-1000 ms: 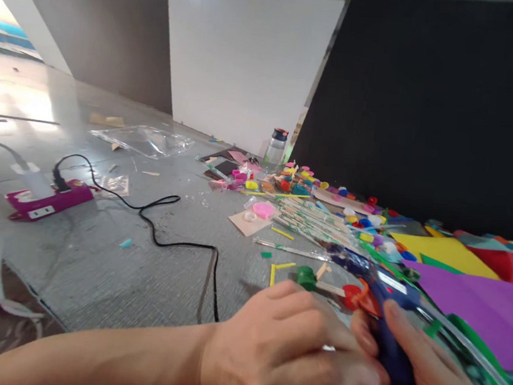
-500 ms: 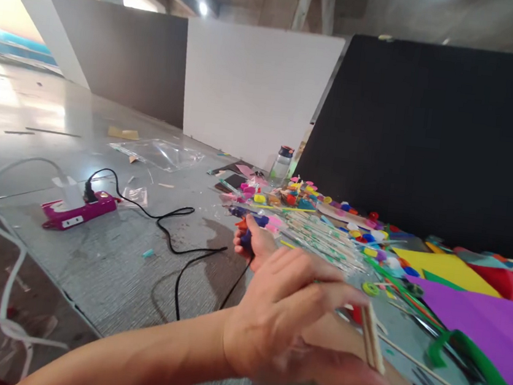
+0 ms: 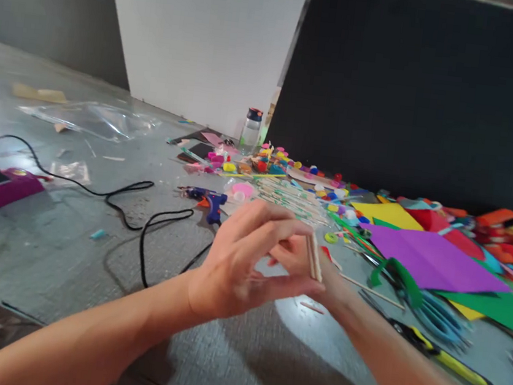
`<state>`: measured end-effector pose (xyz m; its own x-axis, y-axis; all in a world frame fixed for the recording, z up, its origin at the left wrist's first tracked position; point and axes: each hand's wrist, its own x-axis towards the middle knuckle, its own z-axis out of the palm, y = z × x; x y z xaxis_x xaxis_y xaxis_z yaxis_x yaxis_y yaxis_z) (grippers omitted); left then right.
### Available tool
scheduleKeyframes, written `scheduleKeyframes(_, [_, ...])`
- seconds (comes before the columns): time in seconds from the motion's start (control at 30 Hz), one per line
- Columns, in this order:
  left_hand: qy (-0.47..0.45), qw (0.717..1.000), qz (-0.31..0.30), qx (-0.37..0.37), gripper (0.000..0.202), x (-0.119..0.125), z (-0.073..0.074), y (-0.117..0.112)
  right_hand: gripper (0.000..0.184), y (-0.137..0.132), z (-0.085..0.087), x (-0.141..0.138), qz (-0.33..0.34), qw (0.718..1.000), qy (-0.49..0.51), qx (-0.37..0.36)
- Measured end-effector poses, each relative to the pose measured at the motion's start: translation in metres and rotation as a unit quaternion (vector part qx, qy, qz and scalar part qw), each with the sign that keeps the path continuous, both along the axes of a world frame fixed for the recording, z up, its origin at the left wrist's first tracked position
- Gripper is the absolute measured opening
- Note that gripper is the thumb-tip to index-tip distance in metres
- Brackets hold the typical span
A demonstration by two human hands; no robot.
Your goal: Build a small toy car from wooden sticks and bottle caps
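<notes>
While pale, slim wooden sticks (image 3: 315, 260) are clamped endwise by the left hand (image 3: 247, 254) above the grey bench (image 3: 64, 251), light pressure is advised; the grip of the right hand (image 3: 296, 259) cannot be told.

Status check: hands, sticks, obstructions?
Left hand pinching wooden sticks. Right hand partly hidden behind it. Glue gun on table; black cord near left forearm.

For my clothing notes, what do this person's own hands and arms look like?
Left forearm and right forearm are bare: no sleeve, watch or bracelet shows. The left hand wears no glove or visible ring. The right hand is ungloved, but partly hidden.
</notes>
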<state>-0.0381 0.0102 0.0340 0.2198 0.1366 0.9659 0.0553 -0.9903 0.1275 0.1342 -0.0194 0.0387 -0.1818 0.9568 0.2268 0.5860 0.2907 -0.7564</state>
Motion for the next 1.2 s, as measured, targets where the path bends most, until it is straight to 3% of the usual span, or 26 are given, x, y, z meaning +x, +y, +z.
scheduleKeyframes(0.13, [0.056,0.998,-0.018,0.005,0.045,0.006,-0.006,-0.002,0.015,-0.041,-0.009,0.056,-0.029,0.992,-0.121,-0.021])
scheduleKeyframes(0.23, [0.106,0.994,-0.031,0.016,0.049,0.012,-0.016,-0.006,0.009,-0.062,-0.03,0.081,-0.045,0.982,-0.181,-0.028])
scheduleKeyframes(0.37, [0.154,0.987,-0.038,0.003,0.046,0.016,-0.024,-0.009,0.018,-0.064,-0.058,0.082,-0.055,0.977,-0.203,-0.017])
scheduleKeyframes(0.5, [0.182,0.982,-0.044,-0.017,0.044,0.016,-0.024,-0.012,0.018,-0.063,-0.058,0.079,-0.078,0.979,-0.189,-0.018])
scheduleKeyframes(0.57, [0.195,0.979,-0.044,-0.033,0.042,0.016,-0.024,-0.013,0.016,-0.067,-0.048,0.078,-0.08,0.986,-0.139,-0.053])
scheduleKeyframes(0.63, [0.207,0.976,-0.048,-0.044,0.041,0.017,-0.025,-0.014,0.019,-0.073,-0.037,0.076,-0.083,0.99,-0.003,-0.112])
scheduleKeyframes(0.73, [0.223,0.972,-0.046,-0.054,0.039,0.019,-0.027,-0.016,0.027,-0.082,-0.026,0.066,-0.116,0.945,0.245,-0.181])
scheduleKeyframes(0.8, [0.231,0.971,-0.029,-0.06,0.037,0.02,-0.028,-0.017,0.029,-0.087,-0.025,0.058,-0.126,0.912,0.331,-0.207])
scheduleKeyframes(0.97, [0.258,0.964,0.004,-0.066,0.036,0.02,-0.029,-0.02,0.027,-0.091,-0.033,0.046,-0.107,0.871,0.404,-0.258])
scheduleKeyframes(1.2, [0.265,0.962,-0.005,-0.062,0.043,0.02,-0.031,-0.021,0.024,-0.089,-0.039,0.045,-0.103,0.896,0.371,-0.221])
